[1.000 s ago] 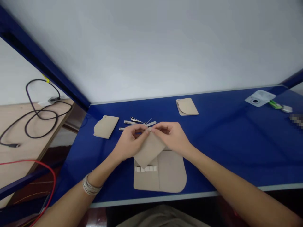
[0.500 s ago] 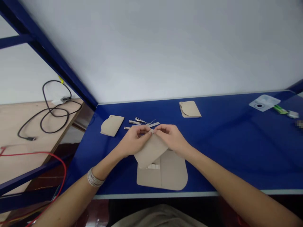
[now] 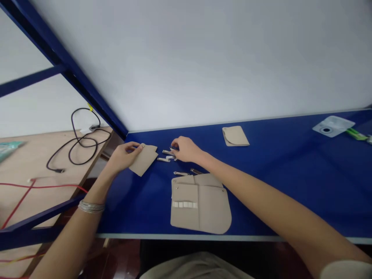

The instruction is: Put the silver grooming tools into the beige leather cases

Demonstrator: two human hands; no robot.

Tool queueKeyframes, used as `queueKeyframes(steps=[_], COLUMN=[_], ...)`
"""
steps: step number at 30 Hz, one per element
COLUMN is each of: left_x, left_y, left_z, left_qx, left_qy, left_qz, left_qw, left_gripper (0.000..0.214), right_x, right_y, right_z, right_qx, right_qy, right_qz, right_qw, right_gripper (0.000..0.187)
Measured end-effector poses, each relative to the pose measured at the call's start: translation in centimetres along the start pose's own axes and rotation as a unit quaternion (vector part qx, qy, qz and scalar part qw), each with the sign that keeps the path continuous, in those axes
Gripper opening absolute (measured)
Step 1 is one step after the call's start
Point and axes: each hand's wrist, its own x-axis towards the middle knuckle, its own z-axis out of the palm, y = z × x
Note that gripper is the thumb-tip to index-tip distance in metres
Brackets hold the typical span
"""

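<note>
**A:** Quick check, folks: where's our right hand (image 3: 186, 149) sitting on this blue table (image 3: 290, 155)?

**B:** Right over the little cluster of metal nail tools (image 3: 167, 155). The fingers (image 3: 177, 145) are curled and bunched, with the tips down at a dark-edged clipper (image 3: 173, 148). We honestly can't tell if they're pinching it or just touching it, since the hand hides most of it.

**A:** Ok, and which way does that clipper lie from the fingers?

**B:** It's right under the tips, on the side of the hand away from the wrist. So little of it shows that we can't call its long axis. The tools beside it lie roughly sideways across our view, at a slight slant. The right hand is clearly the nearer one. Our left hand (image 3: 124, 154) sits just past the cluster, on the other side.

**A:** And the left's got its own thing going?

**B:** Yep, its fingers are closed on the top corner of a beige felt flap (image 3: 143, 159), which tilts diagonally, with its free edge near the tools. Two more metal tools (image 3: 186, 172) lie closer to us, between the cluster and the open felt tool roll (image 3: 200, 217) with its white elastic loops (image 3: 184, 204).
</note>
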Motion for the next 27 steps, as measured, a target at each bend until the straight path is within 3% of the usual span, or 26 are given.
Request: queueKeyframes(steps=[3,5,6,8,10,12,15,17,20,22,27], left_x=[-0.6,-2.0,-2.9,-5.0,-7.1,-9.0,-11.3,-12.3,-12.9,-12.7,-10.4], left_y=[0.2,1.2,1.9,3.4,4.6,5.1,5.0,4.8,4.6,4.5,4.1], left_z=[0.7,1.5,2.0,3.0,4.2,5.3,6.9,7.6,8.0,7.6,4.6], left_qx=[0.168,0.207,0.2,0.147,0.105,0.074,0.06,0.045,0.002,-0.044,-0.234], left_qy=[0.112,0.157,0.145,0.051,-0.058,-0.131,-0.141,-0.139,-0.129,-0.124,-0.159], left_qz=[0.069,0.122,0.145,0.159,0.157,0.152,0.11,0.069,0.021,0.007,-0.009], left_qw=[0.977,0.958,0.958,0.975,0.98,0.977,0.982,0.987,0.991,0.991,0.959], left_gripper=[0.038,0.041,0.039,0.034,0.032,0.037,0.071,0.081,0.072,0.062,0.053], right_x=[0.9,1.2,1.4,1.6,1.5,0.9,-1.4,-3.5,-6.7,-8.3,-9.9], right_y=[-0.9,-1.3,-1.5,-1.5,-1.3,-0.7,0.4,1.3,2.5,3.3,4.2], right_z=[1.1,1.6,1.8,1.8,1.3,0.4,-1.5,-2.6,-3.7,-4.0,-4.4], right_qx=[-0.057,-0.091,-0.099,-0.077,0.006,0.123,0.27,0.334,0.416,0.452,0.497], right_qy=[0.018,0.026,0.025,0.028,0.052,0.078,0.079,0.074,0.023,-0.011,-0.034], right_qz=[-0.028,-0.056,-0.066,-0.069,-0.058,-0.042,-0.019,0.018,0.057,0.072,0.102], right_qw=[0.998,0.994,0.993,0.994,0.997,0.988,0.959,0.94,0.907,0.889,0.861], right_gripper=[0.034,0.03,0.026,0.017,0.013,0.014,0.015,0.023,0.04,0.04,0.036])
